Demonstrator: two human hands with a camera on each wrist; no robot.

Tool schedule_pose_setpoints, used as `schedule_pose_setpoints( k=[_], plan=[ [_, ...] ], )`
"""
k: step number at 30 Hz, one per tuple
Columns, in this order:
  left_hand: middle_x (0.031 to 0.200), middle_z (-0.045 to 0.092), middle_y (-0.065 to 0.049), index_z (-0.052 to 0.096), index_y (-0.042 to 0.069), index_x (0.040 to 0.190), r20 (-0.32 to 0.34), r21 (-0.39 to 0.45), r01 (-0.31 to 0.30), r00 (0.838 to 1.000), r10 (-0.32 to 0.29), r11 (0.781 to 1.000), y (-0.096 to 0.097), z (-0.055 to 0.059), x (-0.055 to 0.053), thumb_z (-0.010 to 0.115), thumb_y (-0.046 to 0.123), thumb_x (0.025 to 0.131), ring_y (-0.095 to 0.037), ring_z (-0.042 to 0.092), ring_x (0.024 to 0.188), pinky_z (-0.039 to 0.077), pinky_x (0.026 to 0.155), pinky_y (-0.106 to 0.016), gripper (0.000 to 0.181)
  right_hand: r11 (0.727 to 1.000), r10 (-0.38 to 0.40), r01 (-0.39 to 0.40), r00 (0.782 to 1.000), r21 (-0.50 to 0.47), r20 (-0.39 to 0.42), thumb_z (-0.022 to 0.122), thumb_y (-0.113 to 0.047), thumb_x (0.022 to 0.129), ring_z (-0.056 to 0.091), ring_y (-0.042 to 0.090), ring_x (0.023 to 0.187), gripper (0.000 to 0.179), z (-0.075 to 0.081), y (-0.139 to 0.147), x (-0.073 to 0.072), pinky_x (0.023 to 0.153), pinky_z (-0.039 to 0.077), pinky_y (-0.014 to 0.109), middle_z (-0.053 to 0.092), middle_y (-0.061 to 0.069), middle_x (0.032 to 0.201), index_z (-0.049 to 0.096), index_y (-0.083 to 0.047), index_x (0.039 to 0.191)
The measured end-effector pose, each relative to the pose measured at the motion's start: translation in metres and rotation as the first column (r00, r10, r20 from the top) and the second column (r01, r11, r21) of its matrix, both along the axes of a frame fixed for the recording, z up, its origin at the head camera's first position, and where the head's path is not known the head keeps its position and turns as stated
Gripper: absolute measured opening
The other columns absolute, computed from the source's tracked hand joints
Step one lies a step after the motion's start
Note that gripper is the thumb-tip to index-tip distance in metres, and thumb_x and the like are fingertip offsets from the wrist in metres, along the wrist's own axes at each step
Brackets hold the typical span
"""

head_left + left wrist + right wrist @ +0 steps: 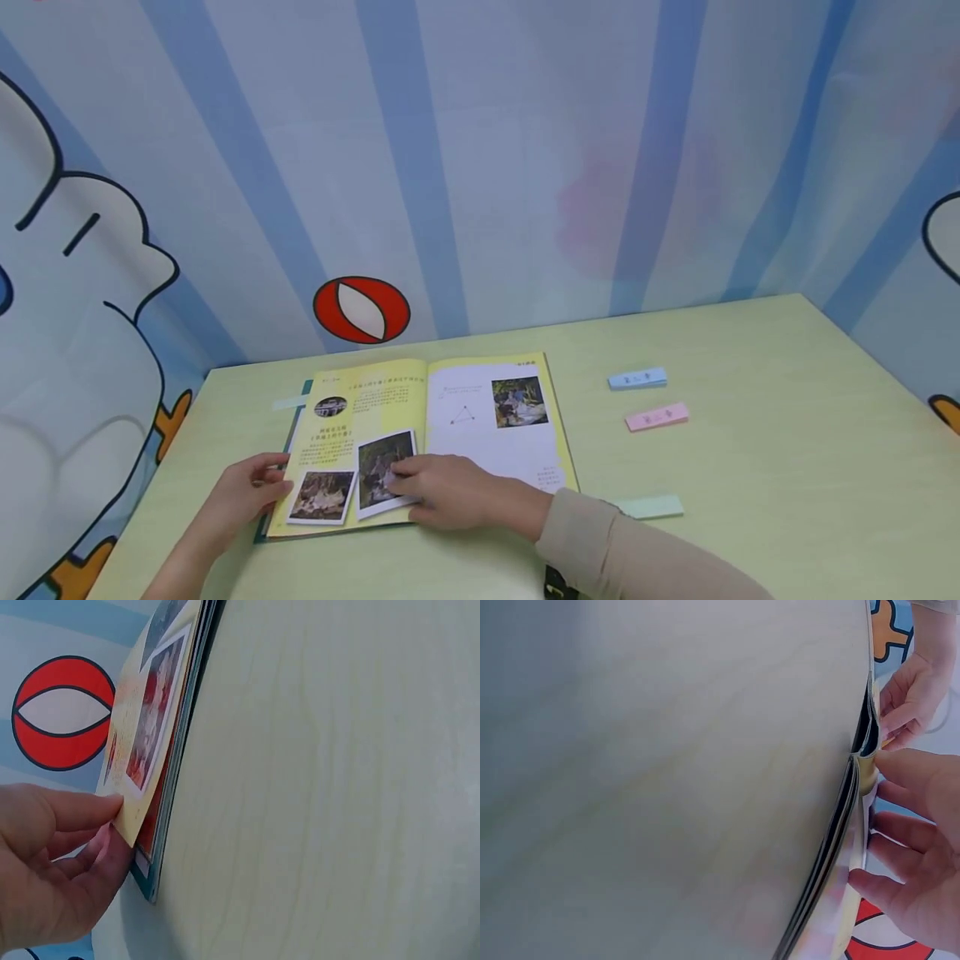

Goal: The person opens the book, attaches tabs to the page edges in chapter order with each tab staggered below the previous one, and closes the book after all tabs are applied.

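An open picture book (487,450) with yellow-bordered pages lies on the table, showing text, printed paintings and a small triangle diagram. My left hand (243,492) is at its left edge. In the left wrist view the thumb and fingers pinch the outer corner of the left page (131,817), lifted slightly off the pages beneath. My right hand (457,492) rests across the lower middle near the spine, fingertips over the larger painting picture (375,467). Its fingers look relaxed and spread along the book in the right wrist view, and it covers part of the right page.
Right of the book lie a blue paper strip (637,379), a pink paper strip (657,417) and a pale green strip (651,507), partly behind the right sleeve (600,542). Another pale green strip (288,404) sticks out at the book's left. A striped curtain (510,167) hangs behind the table.
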State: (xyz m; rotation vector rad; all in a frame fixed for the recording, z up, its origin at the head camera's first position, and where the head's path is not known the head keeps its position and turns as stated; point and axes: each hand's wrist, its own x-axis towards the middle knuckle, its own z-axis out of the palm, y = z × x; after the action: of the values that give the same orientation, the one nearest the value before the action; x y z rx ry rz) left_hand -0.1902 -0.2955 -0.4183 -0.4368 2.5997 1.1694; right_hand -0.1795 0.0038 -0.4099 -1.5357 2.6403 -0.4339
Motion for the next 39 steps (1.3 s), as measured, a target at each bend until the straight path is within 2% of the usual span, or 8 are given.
schedule_pose_setpoints(
  k=[3,8,13,16,21,31,35,39],
  plan=[
    [0.092,0.055,-0.017,0.047,-0.011,0.126,-0.044,-0.135,0.058,0.997,-0.065,0.989,0.003,0.001,-0.001,0.060,-0.001,0.086,-0.025,0.052,0.082,0.051,0.066,-0.031,0.043,0.999,0.001,0.000,1.000,0.043,-0.025,0.060,-0.024,0.092,0.043,0.015,0.127,0.043,0.001,0.000,0.000,0.098,0.040,0.024,0.046,0.007,0.139,0.053,-0.014,0.133],
    [0.084,0.059,-0.013,0.055,-0.011,0.117,-0.123,-0.331,0.114,0.979,-0.162,0.937,0.012,0.008,-0.001,0.063,0.000,0.084,-0.023,0.054,0.076,0.049,0.065,-0.034,0.036,0.994,0.000,-0.001,1.000,0.110,0.011,0.058,-0.027,0.093,0.037,0.015,0.131,0.046,0.004,-0.001,0.000,0.097,0.040,0.025,0.040,0.004,0.143,0.048,-0.016,0.137],
    [0.107,0.060,-0.020,0.055,-0.005,0.122,-0.199,-0.279,0.201,0.944,-0.262,0.939,0.030,0.018,0.001,0.057,0.012,0.091,-0.032,0.057,0.095,0.049,0.078,-0.045,0.036,0.985,-0.009,-0.006,0.996,0.170,0.087,0.056,-0.028,0.094,0.030,0.016,0.135,0.049,0.007,-0.001,0.002,0.100,0.038,0.026,0.033,0.003,0.148,0.043,-0.017,0.140],
    [0.124,0.054,-0.023,0.053,-0.001,0.127,-0.252,-0.240,0.296,0.901,-0.354,0.924,0.046,0.024,0.000,0.054,0.017,0.094,-0.038,0.051,0.110,0.045,0.087,-0.052,0.037,0.980,-0.018,-0.003,0.995,0.199,0.102,0.055,-0.028,0.095,0.029,0.016,0.135,0.049,0.009,-0.001,0.002,0.100,0.038,0.027,0.031,0.003,0.148,0.041,-0.018,0.141],
    [0.139,0.041,-0.023,0.050,0.003,0.132,-0.309,-0.245,0.442,0.808,-0.502,0.863,0.072,0.020,-0.007,0.053,0.019,0.096,-0.041,0.035,0.128,0.032,0.099,-0.058,0.040,0.976,-0.011,-0.007,0.997,0.218,0.081,0.053,-0.029,0.095,0.031,0.016,0.134,0.047,0.009,-0.001,0.002,0.099,0.040,0.029,0.033,0.003,0.148,0.043,-0.020,0.140],
    [0.146,0.031,-0.022,0.041,0.000,0.139,-0.343,-0.340,0.557,0.676,-0.652,0.757,0.116,0.007,-0.026,0.051,0.021,0.096,-0.039,0.025,0.135,0.023,0.106,-0.055,0.048,0.978,0.025,-0.032,0.999,0.206,0.037,0.052,-0.030,0.096,0.033,0.017,0.133,0.045,0.006,-0.001,0.001,0.098,0.040,0.028,0.035,0.004,0.147,0.044,-0.019,0.139],
    [0.146,0.030,-0.024,0.039,-0.004,0.139,-0.315,-0.373,0.571,0.663,-0.679,0.731,0.123,0.003,-0.028,0.051,0.019,0.096,-0.039,0.026,0.135,0.024,0.106,-0.054,0.050,0.979,0.035,-0.041,0.999,0.200,0.033,0.052,-0.029,0.096,0.032,0.016,0.134,0.045,0.005,-0.001,0.001,0.099,0.039,0.027,0.035,0.004,0.146,0.045,-0.019,0.139],
    [0.147,0.029,-0.023,0.037,-0.003,0.140,-0.292,-0.398,0.564,0.670,-0.683,0.724,0.124,-0.001,-0.029,0.051,0.019,0.096,-0.038,0.025,0.135,0.024,0.106,-0.054,0.051,0.979,0.040,-0.047,0.999,0.201,0.036,0.051,-0.029,0.096,0.029,0.015,0.135,0.045,0.003,0.000,0.000,0.101,0.037,0.027,0.034,0.003,0.147,0.044,-0.019,0.140]
  ],
)
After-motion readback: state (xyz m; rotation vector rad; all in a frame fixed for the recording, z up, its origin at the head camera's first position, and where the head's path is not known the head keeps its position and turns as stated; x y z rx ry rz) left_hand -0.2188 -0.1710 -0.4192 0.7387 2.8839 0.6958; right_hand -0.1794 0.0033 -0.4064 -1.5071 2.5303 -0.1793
